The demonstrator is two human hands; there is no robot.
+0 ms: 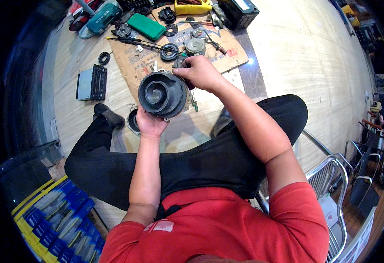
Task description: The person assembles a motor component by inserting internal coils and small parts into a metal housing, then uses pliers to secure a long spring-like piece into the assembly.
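A black round housing with a spiral-shaped recess in its face is held up above the floor, between my knees. My left hand supports it from below, palm up, the fingers hidden behind it. At the upper right edge of the housing, the fingers of my right hand are pinched together; what they grip there is too small to make out. Just beyond my right hand, a round metal disc-shaped part and a black ring lie on a flattened cardboard sheet.
A green case, a yellow tray and a black battery stand at the far side. A car radio unit and another black ring lie on the floor to the left. Behind my right arm is a metal chair. Blue-and-yellow packages sit lower left.
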